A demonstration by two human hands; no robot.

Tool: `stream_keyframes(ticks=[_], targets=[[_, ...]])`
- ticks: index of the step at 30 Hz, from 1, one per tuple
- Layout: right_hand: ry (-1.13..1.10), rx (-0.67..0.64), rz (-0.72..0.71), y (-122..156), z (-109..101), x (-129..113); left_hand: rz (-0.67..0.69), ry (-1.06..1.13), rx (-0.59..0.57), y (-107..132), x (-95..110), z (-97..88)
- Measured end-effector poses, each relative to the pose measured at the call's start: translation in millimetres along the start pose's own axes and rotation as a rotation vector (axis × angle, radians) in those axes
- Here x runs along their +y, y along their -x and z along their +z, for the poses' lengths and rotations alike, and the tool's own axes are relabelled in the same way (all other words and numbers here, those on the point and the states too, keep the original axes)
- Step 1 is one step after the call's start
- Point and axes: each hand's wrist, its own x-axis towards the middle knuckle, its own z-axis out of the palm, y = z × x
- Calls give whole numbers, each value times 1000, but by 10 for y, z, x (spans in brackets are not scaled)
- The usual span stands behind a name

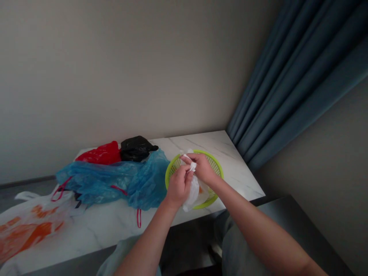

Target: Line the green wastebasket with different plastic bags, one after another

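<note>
Over a lime-green mesh basket (217, 165), my two hands work close together on a white plastic bag (190, 198). My left hand (179, 184) is closed, pinching a bunched, twisted part of the bag. Just to its right and slightly farther away, my right hand (201, 167) is also closed on the gathered top. The rest of the bag hangs below the fingers, with a little orange showing on it. Most of the basket's inside is hidden behind my hands and the bag.
A crumpled blue plastic bag (115, 182) with pink drawstrings lies left of the basket on the white marbled table (232, 157). Behind it sit a red bag (102, 153) and a black bag (136, 148). A white-and-orange bag (34, 222) lies at far left. Blue curtains (287, 84) hang right.
</note>
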Motion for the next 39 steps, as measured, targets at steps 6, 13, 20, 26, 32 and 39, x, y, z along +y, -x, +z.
stream_keyframes(ticks=[6, 13, 20, 26, 32, 39], targets=[[12, -75, 87, 10, 37, 57, -150, 52, 62, -83, -50, -37], [41, -212, 46, 68, -13, -44, -241, 158, -34, -105, -63, -158], [16, -98, 91, 44, -40, -14, -477, 519, -34, -121, -31, -127], [143, 68, 31, 19, -58, -1, -421, 120, -189, -158, -114, -254], [329, 35, -156, 31, -19, -50, -268, -276, -64, -115, -200, -282], [116, 85, 3, 15, 27, -64, -209, 188, -104, -135, -103, -326]])
